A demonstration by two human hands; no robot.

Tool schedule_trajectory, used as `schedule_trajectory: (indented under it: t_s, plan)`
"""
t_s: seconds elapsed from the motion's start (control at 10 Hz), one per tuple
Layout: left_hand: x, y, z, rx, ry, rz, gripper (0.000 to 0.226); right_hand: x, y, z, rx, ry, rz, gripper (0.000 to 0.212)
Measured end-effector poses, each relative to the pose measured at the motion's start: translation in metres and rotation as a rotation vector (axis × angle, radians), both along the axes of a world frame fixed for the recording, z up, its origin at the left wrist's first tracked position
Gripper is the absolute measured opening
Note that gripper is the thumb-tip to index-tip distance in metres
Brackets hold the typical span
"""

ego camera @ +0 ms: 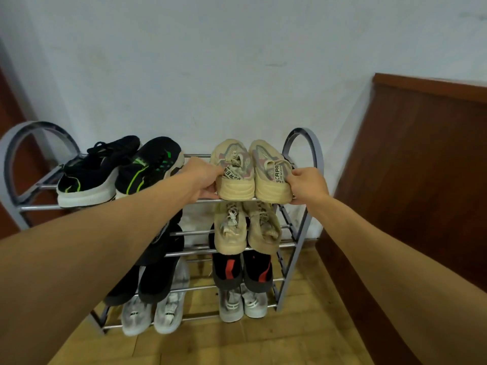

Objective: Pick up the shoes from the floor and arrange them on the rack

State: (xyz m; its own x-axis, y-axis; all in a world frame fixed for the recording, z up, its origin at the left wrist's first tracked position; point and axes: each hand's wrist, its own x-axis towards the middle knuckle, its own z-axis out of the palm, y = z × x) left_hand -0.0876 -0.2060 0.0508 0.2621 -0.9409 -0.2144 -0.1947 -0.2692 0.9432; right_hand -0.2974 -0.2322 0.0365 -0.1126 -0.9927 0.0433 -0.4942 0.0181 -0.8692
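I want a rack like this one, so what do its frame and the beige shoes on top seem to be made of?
The rack looks like metal: shiny chrome-like rails catching highlights, matt grey painted side hoops. The beige shoes appear woven or knit fabric above a thick, matt, foam-like sole; only a guess.

Both bare arms are stretched out forward. The left hand (pixel 204 180) is curled round the heel of the left beige knit sneaker (pixel 233 175). The right hand (pixel 307 185) is curled round the heel of the right beige knit sneaker (pixel 268 172).
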Motion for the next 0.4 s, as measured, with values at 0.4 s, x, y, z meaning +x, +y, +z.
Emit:
schedule_trajectory:
  t_s: [0.4]
  plan:
    - [0.02,0.115,0.056,-0.065,-0.216,-0.15,0.034,-0.002,0.113,0.037,-0.04,0.304,0.189,0.038]
